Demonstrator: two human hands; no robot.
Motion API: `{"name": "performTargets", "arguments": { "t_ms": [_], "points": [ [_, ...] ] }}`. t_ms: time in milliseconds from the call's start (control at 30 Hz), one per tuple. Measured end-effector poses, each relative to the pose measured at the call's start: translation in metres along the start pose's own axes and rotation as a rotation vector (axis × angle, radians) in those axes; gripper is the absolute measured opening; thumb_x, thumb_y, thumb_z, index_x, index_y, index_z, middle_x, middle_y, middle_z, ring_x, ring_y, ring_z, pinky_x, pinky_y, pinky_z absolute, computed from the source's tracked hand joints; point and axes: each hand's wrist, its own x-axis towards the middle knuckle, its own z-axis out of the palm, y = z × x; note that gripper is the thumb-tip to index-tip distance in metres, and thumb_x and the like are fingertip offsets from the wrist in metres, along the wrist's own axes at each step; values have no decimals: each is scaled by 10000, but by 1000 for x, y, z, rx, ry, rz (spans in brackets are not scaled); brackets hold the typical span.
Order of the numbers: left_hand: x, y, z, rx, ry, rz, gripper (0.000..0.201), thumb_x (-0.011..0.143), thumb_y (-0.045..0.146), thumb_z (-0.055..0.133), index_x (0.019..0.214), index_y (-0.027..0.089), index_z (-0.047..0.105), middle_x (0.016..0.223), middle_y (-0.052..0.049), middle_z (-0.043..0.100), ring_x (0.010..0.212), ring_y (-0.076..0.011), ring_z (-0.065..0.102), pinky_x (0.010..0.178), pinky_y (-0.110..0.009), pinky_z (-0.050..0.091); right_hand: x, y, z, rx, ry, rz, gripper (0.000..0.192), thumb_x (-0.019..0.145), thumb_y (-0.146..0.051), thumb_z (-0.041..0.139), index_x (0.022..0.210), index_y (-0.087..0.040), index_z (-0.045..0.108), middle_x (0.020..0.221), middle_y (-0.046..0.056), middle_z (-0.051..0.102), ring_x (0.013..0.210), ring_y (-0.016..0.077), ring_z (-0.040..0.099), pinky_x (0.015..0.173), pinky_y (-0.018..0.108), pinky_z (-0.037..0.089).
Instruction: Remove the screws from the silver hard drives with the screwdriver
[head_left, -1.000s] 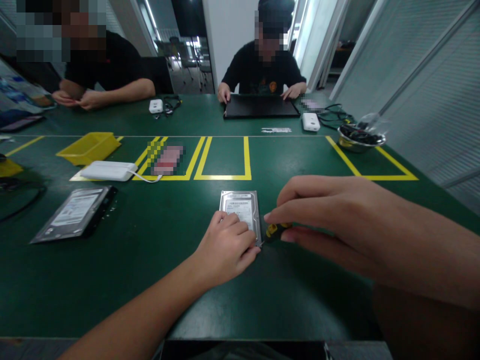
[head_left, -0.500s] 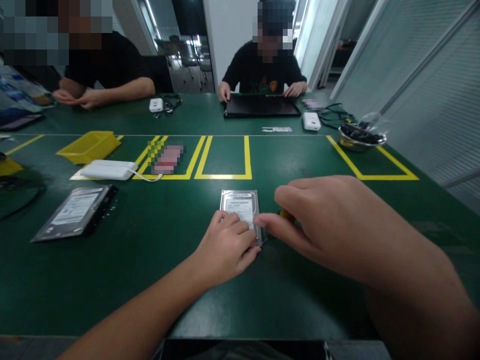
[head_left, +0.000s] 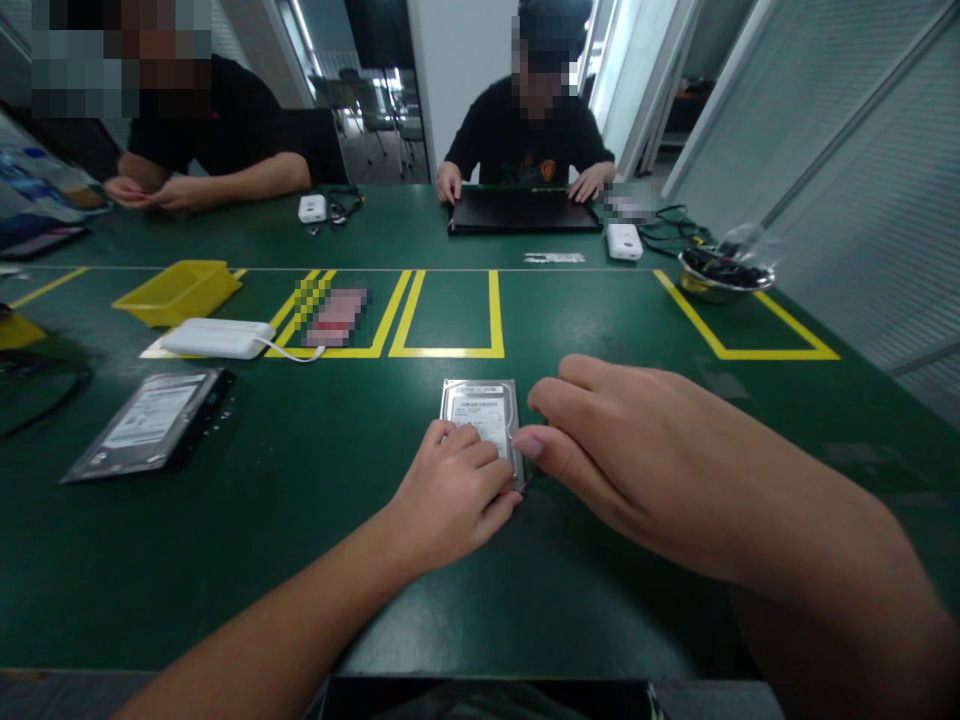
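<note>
Both of the person's forearms are bare from the lower edge of the view up to the hard drive [head_left: 481, 415], with no sleeve, glove, watch or ring showing on the left hand [head_left: 451, 497] or the right hand [head_left: 637, 450], whose nails are short and unpainted.

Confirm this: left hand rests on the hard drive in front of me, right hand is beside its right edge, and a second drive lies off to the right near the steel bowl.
One thing is wrong. The second drive lies off to the left, near the white box, not by the steel bowl. The head view shows it. The left hand does rest on the hard drive, and the right hand is beside its right edge.
</note>
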Motion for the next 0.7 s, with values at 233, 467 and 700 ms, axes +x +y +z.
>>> {"name": "performTargets", "arguments": {
  "t_ms": [233, 467, 700],
  "points": [
    [1, 1, -2, -11, -4, -2, 150, 870, 306, 613, 766, 203, 643, 789, -40, 665, 856, -242, 547, 770, -419, 315, -6, 3, 0, 86, 39, -133, 270, 1007, -315, 396, 904, -192, 613, 862, 25, 552, 673, 139, 485, 596, 289, 324],
    [1, -1, -2, -16, -41, -10, 184, 903, 331, 579, 777, 202, 617, 841, -38, 672, 915, -251, 561, 772, -423, 302, -12, 8, -10, 246, 18, -168, 111, 951, -206, 513, 1001, -199, 612, 970, 24, 617, 764, 125, 549, 647, 267, 387],
    [0, -4, -3, -6, -27, -2, 211, 913, 355, 575, 765, 207, 605, 835, -26, 663, 858, -236, 550, 758, -418, 295, -9, 9, -16, 360, -40, -175, 144, 958, -179, 499, 965, -213, 638, 1001, -14, 647, 831, 99, 590, 736, 239, 426]
  ]
}}
